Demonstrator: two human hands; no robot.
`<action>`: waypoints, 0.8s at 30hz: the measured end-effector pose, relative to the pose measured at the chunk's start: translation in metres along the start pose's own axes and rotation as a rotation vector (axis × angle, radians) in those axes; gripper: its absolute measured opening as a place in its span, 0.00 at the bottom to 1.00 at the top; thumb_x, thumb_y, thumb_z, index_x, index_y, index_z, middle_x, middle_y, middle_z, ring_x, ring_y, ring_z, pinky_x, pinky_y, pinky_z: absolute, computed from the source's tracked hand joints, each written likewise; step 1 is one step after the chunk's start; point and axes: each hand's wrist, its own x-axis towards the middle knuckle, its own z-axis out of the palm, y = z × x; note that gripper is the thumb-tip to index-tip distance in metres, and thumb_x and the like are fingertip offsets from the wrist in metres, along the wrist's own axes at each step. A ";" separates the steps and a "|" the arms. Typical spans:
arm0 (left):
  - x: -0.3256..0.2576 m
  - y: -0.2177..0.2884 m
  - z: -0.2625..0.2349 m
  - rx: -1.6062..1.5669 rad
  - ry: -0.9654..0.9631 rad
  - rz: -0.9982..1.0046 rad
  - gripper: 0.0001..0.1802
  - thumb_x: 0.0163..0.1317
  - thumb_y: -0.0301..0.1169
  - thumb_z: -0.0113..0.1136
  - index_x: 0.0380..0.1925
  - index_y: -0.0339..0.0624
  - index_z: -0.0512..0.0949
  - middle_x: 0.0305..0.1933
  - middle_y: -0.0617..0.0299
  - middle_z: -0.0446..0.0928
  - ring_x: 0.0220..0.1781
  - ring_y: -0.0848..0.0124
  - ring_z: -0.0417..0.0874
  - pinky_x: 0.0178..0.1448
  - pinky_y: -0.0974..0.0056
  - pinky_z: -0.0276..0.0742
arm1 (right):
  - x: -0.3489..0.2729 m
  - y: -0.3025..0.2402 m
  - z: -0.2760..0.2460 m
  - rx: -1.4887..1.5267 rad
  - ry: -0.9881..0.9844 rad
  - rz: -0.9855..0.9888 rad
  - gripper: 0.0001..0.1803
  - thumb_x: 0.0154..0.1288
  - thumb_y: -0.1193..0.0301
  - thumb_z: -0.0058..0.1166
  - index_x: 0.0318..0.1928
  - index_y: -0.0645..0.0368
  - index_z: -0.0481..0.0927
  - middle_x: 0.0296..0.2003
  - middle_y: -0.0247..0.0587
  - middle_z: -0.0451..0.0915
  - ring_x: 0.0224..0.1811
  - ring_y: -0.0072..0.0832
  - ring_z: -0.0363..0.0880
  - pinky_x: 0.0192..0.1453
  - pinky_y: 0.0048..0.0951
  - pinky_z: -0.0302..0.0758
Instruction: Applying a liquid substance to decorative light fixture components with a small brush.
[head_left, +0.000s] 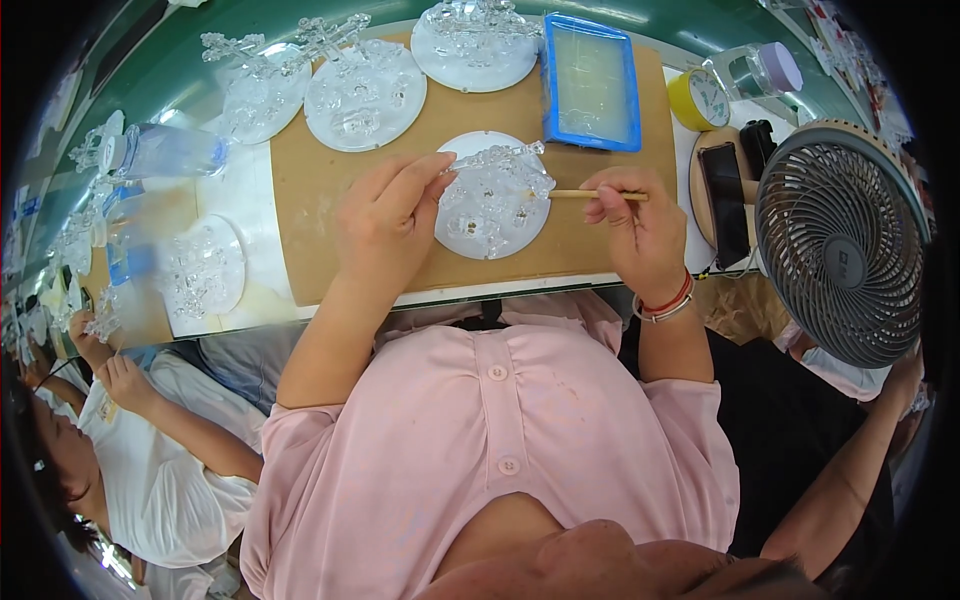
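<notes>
In front of me lies a round white disc [470, 240] with clear moulded parts on it. My left hand [385, 225] is closed, thumb and fingers pinching one end of a clear, knobbly plastic piece [500, 156] held over the disc. My right hand [640, 232] pinches a thin wooden stick [590, 194], level, its far end reaching the disc's right edge beside the clear parts. Whether that end touches them or carries a tip, I cannot tell.
Brown board [330, 220] covers the bench. Behind are more discs with clear parts [365, 95] and a blue-rimmed tray [592, 85]. To the right are yellow tape [698, 100], a lidded jar [755, 70], a phone [722, 205] and a fan [840, 245]. A co-worker [160, 450] sits left.
</notes>
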 end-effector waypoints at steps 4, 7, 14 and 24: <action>0.001 0.000 -0.001 -0.005 -0.014 -0.022 0.10 0.49 0.23 0.68 0.33 0.46 0.83 0.30 0.63 0.81 0.29 0.67 0.80 0.32 0.65 0.72 | -0.012 0.015 -0.001 0.168 0.113 0.050 0.05 0.72 0.75 0.45 0.44 0.65 0.70 0.39 0.50 0.80 0.32 0.25 0.82 0.37 0.23 0.80; 0.000 0.000 -0.001 0.006 -0.039 -0.045 0.10 0.50 0.24 0.68 0.34 0.46 0.83 0.31 0.63 0.82 0.29 0.67 0.81 0.33 0.65 0.73 | -0.017 0.022 0.005 0.198 0.169 0.016 0.05 0.72 0.76 0.45 0.44 0.65 0.69 0.40 0.52 0.80 0.33 0.26 0.82 0.38 0.25 0.81; -0.002 0.002 0.001 0.002 -0.067 -0.081 0.08 0.53 0.26 0.68 0.35 0.48 0.83 0.35 0.65 0.83 0.32 0.67 0.82 0.34 0.66 0.73 | -0.033 0.029 0.007 0.146 0.188 -0.086 0.05 0.72 0.76 0.45 0.44 0.65 0.69 0.40 0.55 0.80 0.31 0.29 0.83 0.38 0.26 0.80; -0.006 -0.001 0.004 -0.007 -0.067 -0.168 0.09 0.54 0.26 0.68 0.37 0.49 0.84 0.34 0.63 0.84 0.32 0.68 0.82 0.36 0.66 0.75 | -0.035 0.039 0.013 0.195 0.253 -0.103 0.04 0.71 0.78 0.44 0.44 0.65 0.68 0.37 0.55 0.80 0.32 0.31 0.83 0.40 0.28 0.80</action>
